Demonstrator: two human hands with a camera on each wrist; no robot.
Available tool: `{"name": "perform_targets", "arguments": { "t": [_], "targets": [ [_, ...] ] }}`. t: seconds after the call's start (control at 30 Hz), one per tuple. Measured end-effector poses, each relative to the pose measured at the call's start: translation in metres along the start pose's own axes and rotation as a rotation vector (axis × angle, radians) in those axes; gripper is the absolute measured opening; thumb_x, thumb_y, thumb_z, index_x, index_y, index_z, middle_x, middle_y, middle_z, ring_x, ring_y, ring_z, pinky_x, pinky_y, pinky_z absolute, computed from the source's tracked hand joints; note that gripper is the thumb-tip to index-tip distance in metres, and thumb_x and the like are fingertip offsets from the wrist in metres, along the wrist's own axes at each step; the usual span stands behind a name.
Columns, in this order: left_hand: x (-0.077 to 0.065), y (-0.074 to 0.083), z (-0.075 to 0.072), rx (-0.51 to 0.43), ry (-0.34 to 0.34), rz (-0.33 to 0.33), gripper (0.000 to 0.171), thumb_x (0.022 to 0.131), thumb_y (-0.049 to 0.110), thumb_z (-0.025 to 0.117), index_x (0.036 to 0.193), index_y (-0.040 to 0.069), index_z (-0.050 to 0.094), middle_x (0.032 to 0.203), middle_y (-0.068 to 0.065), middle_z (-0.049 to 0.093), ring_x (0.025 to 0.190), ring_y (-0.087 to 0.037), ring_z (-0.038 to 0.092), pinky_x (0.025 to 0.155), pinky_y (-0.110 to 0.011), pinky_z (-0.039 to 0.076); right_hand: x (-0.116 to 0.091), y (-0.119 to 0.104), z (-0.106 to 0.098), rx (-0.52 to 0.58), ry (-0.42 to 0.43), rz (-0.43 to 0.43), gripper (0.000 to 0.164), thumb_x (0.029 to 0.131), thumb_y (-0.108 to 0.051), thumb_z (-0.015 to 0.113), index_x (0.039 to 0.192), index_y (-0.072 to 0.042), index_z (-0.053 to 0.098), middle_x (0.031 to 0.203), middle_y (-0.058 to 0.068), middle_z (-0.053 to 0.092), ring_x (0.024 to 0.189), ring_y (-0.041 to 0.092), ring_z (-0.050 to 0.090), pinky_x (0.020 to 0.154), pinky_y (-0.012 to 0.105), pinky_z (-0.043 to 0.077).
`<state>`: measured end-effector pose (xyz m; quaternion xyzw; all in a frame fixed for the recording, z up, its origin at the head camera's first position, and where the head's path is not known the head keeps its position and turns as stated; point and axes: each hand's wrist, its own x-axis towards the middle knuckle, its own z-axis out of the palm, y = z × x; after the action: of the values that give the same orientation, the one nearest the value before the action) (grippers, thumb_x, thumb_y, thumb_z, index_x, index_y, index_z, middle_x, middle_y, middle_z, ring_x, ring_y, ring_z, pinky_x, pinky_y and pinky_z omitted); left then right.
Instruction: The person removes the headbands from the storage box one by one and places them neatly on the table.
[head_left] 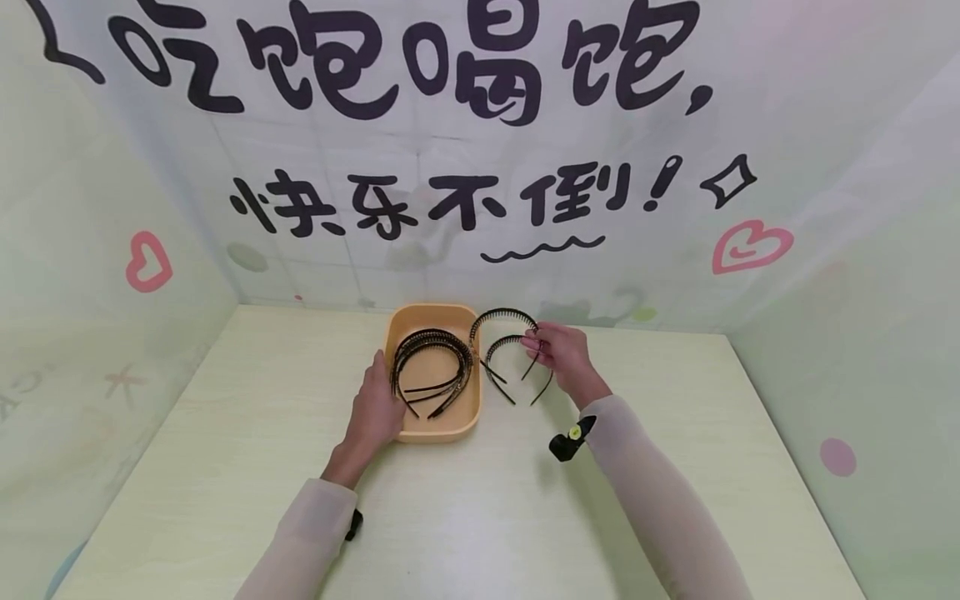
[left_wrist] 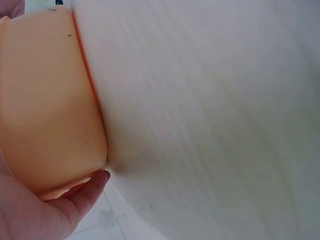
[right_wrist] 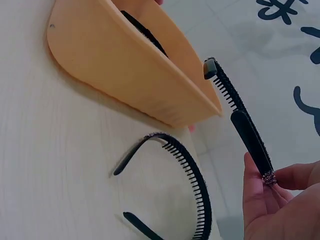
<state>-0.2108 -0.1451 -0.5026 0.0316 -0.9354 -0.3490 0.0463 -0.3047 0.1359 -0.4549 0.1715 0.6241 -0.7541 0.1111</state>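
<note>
A pale orange plastic bin (head_left: 441, 437) stands on the table and holds several black toothed headbands (head_left: 431, 335). On its left side my left hand (head_left: 377, 406) grips the wall; the left wrist view shows fingers (left_wrist: 89, 197) bent against the bin's outside. My right hand (head_left: 567, 357) pinches one end of a black headband (head_left: 504, 312), near a glittery bead cluster (right_wrist: 269, 178). This headband is raised, its far side overlapping the bin's right rim in the head view. Below it, another black headband (right_wrist: 199, 187) lies on the table, right of the bin.
The light wood-look table (head_left: 480, 517) ends at a printed back wall sheet (head_left: 420, 250) with large black writing. Side sheets (head_left: 840, 350) enclose the left and right. A small black device (head_left: 572, 442) is strapped at the right wrist.
</note>
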Motion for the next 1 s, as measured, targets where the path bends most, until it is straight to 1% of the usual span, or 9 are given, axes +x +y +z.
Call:
{"name": "perform_targets", "arguments": {
  "t": [0.13, 0.17, 0.27, 0.33, 0.4, 0.6, 0.87, 1.0],
  "targets": [
    [0.000, 0.000, -0.001, -0.001, -0.001, -0.001, 0.075, 0.083, 0.000, 0.046, 0.143, 0.000, 0.002, 0.133, -0.030, 0.031, 0.102, -0.043, 0.049, 0.077, -0.051, 0.044, 0.004, 0.000, -0.012, -0.008, 0.029, 0.010, 0.036, 0.087, -0.006, 0.053, 0.123, -0.007, 0.053, 0.111, 0.015, 0.062, 0.097, 0.023, 0.061, 0.079, 0.032, 0.049],
    [0.000, 0.000, -0.001, -0.003, -0.003, -0.002, 0.075, 0.083, 0.000, 0.046, 0.144, 0.000, 0.001, 0.133, -0.030, 0.030, 0.102, -0.043, 0.049, 0.078, -0.051, 0.044, 0.005, 0.001, -0.015, -0.011, 0.039, 0.009, 0.035, 0.087, -0.006, 0.053, 0.122, -0.007, 0.054, 0.108, 0.014, 0.063, 0.096, 0.023, 0.062, 0.080, 0.034, 0.049],
    [0.000, -0.001, -0.001, -0.004, -0.006, -0.002, 0.076, 0.082, -0.001, 0.045, 0.144, 0.000, 0.000, 0.134, -0.030, 0.030, 0.100, -0.042, 0.050, 0.075, -0.050, 0.044, 0.008, 0.002, -0.025, -0.007, 0.066, 0.014, 0.033, 0.087, -0.006, 0.053, 0.120, -0.006, 0.055, 0.106, 0.013, 0.064, 0.091, 0.021, 0.064, 0.082, 0.035, 0.048],
    [0.000, -0.002, 0.000, -0.006, -0.007, -0.002, 0.076, 0.082, -0.001, 0.044, 0.144, 0.001, 0.000, 0.134, -0.030, 0.030, 0.099, -0.042, 0.051, 0.075, -0.049, 0.045, 0.010, 0.003, -0.031, -0.002, 0.079, 0.018, 0.033, 0.087, -0.005, 0.053, 0.119, -0.005, 0.055, 0.107, 0.014, 0.064, 0.088, 0.019, 0.065, 0.082, 0.035, 0.048],
    [0.000, -0.003, 0.001, -0.007, -0.007, 0.002, 0.076, 0.082, -0.002, 0.043, 0.144, 0.001, 0.000, 0.134, -0.030, 0.029, 0.098, -0.041, 0.051, 0.073, -0.049, 0.045, 0.011, 0.004, -0.037, 0.001, 0.089, 0.024, 0.033, 0.087, -0.006, 0.052, 0.121, -0.004, 0.055, 0.113, 0.016, 0.061, 0.088, 0.018, 0.065, 0.079, 0.033, 0.049],
    [-0.001, -0.003, 0.001, -0.015, -0.004, 0.013, 0.076, 0.082, -0.002, 0.044, 0.144, 0.001, -0.001, 0.135, -0.031, 0.028, 0.102, -0.043, 0.049, 0.076, -0.051, 0.044, 0.015, 0.004, -0.055, 0.014, 0.124, 0.039, 0.035, 0.088, -0.006, 0.052, 0.123, -0.003, 0.053, 0.117, 0.019, 0.057, 0.083, 0.016, 0.065, 0.073, 0.028, 0.051],
    [-0.001, -0.003, 0.002, -0.006, 0.000, 0.020, 0.077, 0.081, -0.003, 0.043, 0.144, 0.001, -0.002, 0.135, -0.031, 0.028, 0.101, -0.042, 0.050, 0.075, -0.050, 0.045, 0.018, 0.005, -0.075, 0.023, 0.162, 0.059, 0.035, 0.090, -0.008, 0.050, 0.124, -0.002, 0.052, 0.121, 0.018, 0.055, 0.093, 0.019, 0.063, 0.077, 0.029, 0.050],
    [0.000, -0.004, 0.003, -0.006, 0.000, 0.016, 0.076, 0.082, -0.002, 0.043, 0.143, 0.000, -0.001, 0.135, -0.031, 0.028, 0.100, -0.042, 0.050, 0.073, -0.049, 0.045, 0.018, 0.005, -0.084, 0.037, 0.176, 0.065, 0.035, 0.089, -0.010, 0.051, 0.123, -0.002, 0.053, 0.117, 0.017, 0.058, 0.093, 0.019, 0.063, 0.078, 0.029, 0.049]
  ]
}}
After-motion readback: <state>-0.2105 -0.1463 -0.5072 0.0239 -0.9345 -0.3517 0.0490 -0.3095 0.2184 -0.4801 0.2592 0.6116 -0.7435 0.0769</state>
